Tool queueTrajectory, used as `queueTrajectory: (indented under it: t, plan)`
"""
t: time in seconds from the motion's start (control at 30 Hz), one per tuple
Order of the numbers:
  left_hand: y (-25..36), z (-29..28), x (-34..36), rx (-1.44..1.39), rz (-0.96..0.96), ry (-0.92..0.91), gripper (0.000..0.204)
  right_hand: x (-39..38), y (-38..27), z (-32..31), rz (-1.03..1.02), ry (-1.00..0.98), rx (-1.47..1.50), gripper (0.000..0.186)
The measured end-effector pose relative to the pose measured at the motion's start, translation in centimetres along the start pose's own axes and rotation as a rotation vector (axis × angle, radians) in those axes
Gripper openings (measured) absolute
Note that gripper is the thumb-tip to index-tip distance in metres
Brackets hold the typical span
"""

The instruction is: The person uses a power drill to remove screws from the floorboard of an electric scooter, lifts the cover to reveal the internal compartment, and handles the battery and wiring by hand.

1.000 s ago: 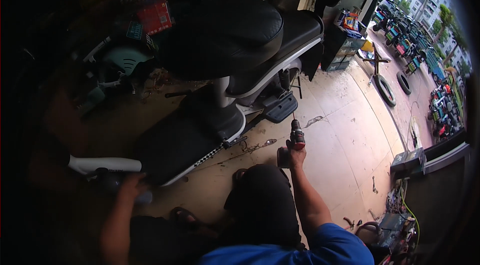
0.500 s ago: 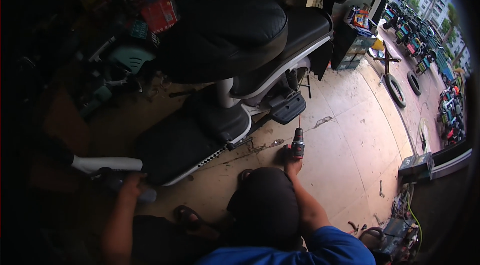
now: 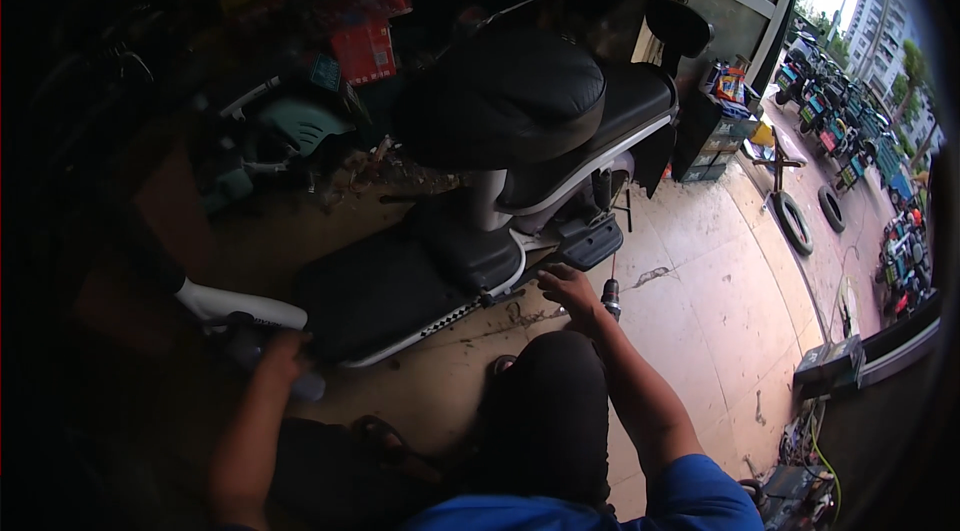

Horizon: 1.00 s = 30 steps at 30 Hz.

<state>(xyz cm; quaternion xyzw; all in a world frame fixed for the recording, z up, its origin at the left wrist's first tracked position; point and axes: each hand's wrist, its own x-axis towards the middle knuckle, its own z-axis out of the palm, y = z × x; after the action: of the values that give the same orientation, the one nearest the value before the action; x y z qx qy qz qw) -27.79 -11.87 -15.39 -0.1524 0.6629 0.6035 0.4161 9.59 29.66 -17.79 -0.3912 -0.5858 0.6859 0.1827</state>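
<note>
Reaching is apparently being done, the right hand (image 3: 571,291) spread beside the scooter (image 3: 465,241), the drill (image 3: 611,298) half-hidden near its footrest (image 3: 591,244), the left hand (image 3: 284,358) by its front, grip untellable, and careful placement seems needed.

- Shirt (image 3: 505,517): bright blue, plain where it shows, a strip of it along the lower edge.
- Right sleeve (image 3: 695,493): the same blue, short, ending near the elbow, with soft folds and darker shading.
- Trousers (image 3: 550,396): black or nearly so, plain, rounded over the right knee; the left leg sinks into shadow.
- Right shoe (image 3: 503,364): dark, mostly hidden behind the knee.
- Left shoe (image 3: 380,433): dark, sandal-like; finer detail is lost in shadow.
- Left hand (image 3: 285,356) and right hand (image 3: 572,289): bare, as are both forearms.
</note>
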Motion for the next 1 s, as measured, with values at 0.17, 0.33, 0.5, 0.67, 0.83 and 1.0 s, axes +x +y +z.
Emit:
queueTrajectory:
  t: [0.17, 0.33, 0.5, 0.67, 0.83, 1.0]
  plan:
    - [0.2, -1.8, -0.2, 0.065, 0.037, -0.04, 0.044, 8.0, -6.1, 4.5, -0.135, -0.247, -0.605, 0.028]
    - [-0.4, 2.3, 0.7, 0.284, 0.005, -0.034, 0.05, 15.9, -3.3, 3.3, 0.076, -0.189, -0.918, 0.02]
    - [-2.9, -0.7, 5.9, 0.29, 0.054, -0.023, 0.039, 15.9, -4.4, 7.1, 0.126, -0.178, -0.97, 0.024]
    - [-3.6, -0.9, 7.1, 0.349, 0.102, -0.016, 0.04, 15.5, -4.6, 8.1, 0.135, -0.16, -0.961, 0.03]
    - [-1.2, 0.4, 3.1, 0.33, 0.058, 0.035, 0.047, 15.3, -4.6, 7.9, 0.153, -0.147, -0.934, 0.036]
    - [0.8, -0.1, -0.4, 0.177, -0.002, 0.082, 0.052, 14.5, -4.5, 7.5, 0.171, -0.141, -0.89, 0.042]
